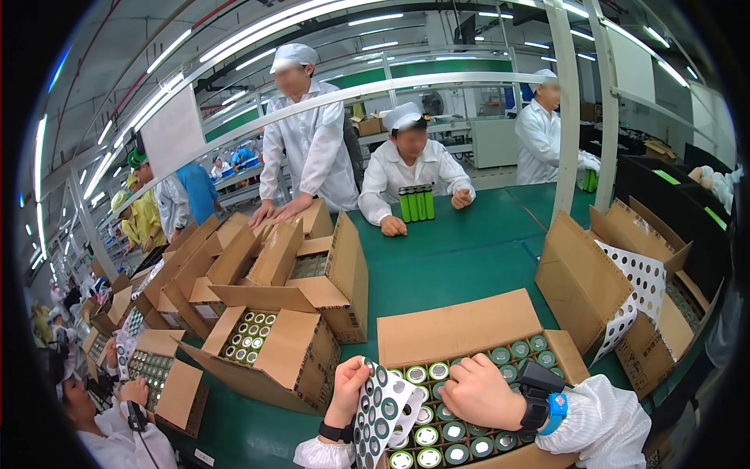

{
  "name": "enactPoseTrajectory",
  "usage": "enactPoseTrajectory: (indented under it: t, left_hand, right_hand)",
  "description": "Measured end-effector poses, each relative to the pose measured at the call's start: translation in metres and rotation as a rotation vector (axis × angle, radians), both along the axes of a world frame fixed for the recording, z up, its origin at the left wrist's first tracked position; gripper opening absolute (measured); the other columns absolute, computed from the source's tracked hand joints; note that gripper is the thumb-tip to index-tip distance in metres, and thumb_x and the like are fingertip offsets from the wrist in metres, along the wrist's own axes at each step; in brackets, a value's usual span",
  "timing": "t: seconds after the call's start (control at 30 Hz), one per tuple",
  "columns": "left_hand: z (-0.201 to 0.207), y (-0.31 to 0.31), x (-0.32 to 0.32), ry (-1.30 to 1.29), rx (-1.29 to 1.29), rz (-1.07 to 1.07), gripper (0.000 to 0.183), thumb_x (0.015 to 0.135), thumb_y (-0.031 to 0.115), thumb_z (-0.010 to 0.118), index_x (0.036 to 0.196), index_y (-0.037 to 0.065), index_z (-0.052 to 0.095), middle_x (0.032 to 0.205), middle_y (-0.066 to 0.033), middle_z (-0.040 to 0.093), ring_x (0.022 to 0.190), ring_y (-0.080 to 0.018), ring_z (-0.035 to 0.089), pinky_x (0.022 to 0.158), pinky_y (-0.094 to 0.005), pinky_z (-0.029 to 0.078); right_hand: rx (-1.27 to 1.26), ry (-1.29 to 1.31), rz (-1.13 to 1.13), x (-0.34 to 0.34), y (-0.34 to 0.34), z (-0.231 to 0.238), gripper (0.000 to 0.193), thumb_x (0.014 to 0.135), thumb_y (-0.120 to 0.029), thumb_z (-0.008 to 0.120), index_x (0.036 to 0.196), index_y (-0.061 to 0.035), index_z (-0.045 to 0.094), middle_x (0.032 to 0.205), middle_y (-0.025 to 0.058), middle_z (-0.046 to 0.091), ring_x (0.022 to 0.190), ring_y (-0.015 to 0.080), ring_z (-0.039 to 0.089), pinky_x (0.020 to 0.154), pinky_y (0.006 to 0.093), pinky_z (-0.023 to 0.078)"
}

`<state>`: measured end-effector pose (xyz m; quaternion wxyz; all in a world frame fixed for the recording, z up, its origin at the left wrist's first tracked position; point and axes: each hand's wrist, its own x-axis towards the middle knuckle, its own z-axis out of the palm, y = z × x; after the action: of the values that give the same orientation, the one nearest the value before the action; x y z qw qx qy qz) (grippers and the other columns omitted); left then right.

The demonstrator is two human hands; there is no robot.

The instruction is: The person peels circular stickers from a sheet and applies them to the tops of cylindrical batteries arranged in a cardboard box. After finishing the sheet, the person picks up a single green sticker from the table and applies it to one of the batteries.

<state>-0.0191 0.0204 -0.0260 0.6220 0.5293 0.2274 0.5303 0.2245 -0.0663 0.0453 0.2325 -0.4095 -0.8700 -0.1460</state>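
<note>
An open cardboard box (449, 332) in front of me is packed with upright green cylindrical cells (453, 431), their round tops showing. My left hand (346, 388) pinches a white perforated sheet (384, 409) with round holes and lifts it off the left side of the cells. My right hand (478, 392) rests curled on the tops of the cells in the middle of the box, and what its fingertips hold is hidden. That wrist wears a black band with a blue piece.
Several more open cartons (269, 348) of cells crowd the green table (449, 262) to the left. Another carton (601, 285) with a perforated sheet stands at right. People in white coats work across the table, one beside a green cell bundle (416, 203).
</note>
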Motion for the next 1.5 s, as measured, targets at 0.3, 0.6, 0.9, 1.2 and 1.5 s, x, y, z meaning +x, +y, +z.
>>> enactPoseTrajectory:
  t: [0.3, 0.6, 0.9, 1.2, 1.5]
  left_hand:
    - [0.006, -0.004, 0.006, -0.019, -0.046, 0.006, 0.013, 0.088, 0.013, 0.053, 0.082, 0.001, 0.055, 0.076, -0.0011, 0.062, 0.063, -0.0044, 0.054, 0.058, -0.0164, 0.042]
    - [0.008, -0.004, 0.004, -0.023, -0.028, -0.002, 0.015, 0.089, 0.014, 0.053, 0.082, 0.001, 0.056, 0.077, -0.0024, 0.062, 0.063, -0.0049, 0.054, 0.058, -0.0169, 0.043]
    - [0.007, -0.005, 0.004, -0.04, -0.038, -0.013, 0.011, 0.088, 0.011, 0.053, 0.083, 0.002, 0.055, 0.077, 0.0007, 0.06, 0.067, -0.0034, 0.053, 0.06, -0.0156, 0.041]
    - [0.005, -0.003, 0.005, -0.098, 0.007, -0.094, 0.01, 0.089, 0.011, 0.052, 0.086, 0.002, 0.056, 0.078, 0.0019, 0.06, 0.068, -0.0023, 0.054, 0.062, -0.0157, 0.042]
    - [0.006, -0.003, 0.005, -0.08, 0.009, -0.11, 0.012, 0.091, 0.014, 0.051, 0.085, 0.003, 0.054, 0.079, 0.0036, 0.058, 0.068, -0.0003, 0.051, 0.061, -0.0143, 0.041]
  right_hand:
    - [-0.126, 0.079, 0.198, -0.001, 0.003, -0.008, 0.011, 0.075, -0.014, 0.063, 0.072, -0.004, 0.061, 0.066, 0.0043, 0.054, 0.068, 0.0189, 0.055, 0.066, 0.031, 0.041]
    - [-0.124, 0.12, 0.18, -0.005, 0.001, -0.01, 0.007, 0.071, -0.01, 0.058, 0.071, -0.0058, 0.053, 0.065, 0.0046, 0.051, 0.064, 0.0205, 0.053, 0.068, 0.0323, 0.036]
    - [-0.089, 0.059, 0.168, -0.006, 0.001, -0.003, 0.012, 0.074, -0.013, 0.06, 0.068, -0.0074, 0.051, 0.058, 0.0038, 0.05, 0.057, 0.0208, 0.053, 0.066, 0.032, 0.036]
    - [-0.173, 0.057, 0.262, -0.008, -0.004, 0.006, 0.012, 0.074, -0.017, 0.063, 0.072, -0.0073, 0.057, 0.06, 0.0035, 0.052, 0.061, 0.0208, 0.053, 0.066, 0.0319, 0.039]
    - [-0.189, 0.108, 0.136, -0.013, -0.011, 0.013, 0.013, 0.074, -0.018, 0.064, 0.076, -0.007, 0.058, 0.07, 0.0052, 0.057, 0.069, 0.0231, 0.055, 0.077, 0.0365, 0.036]
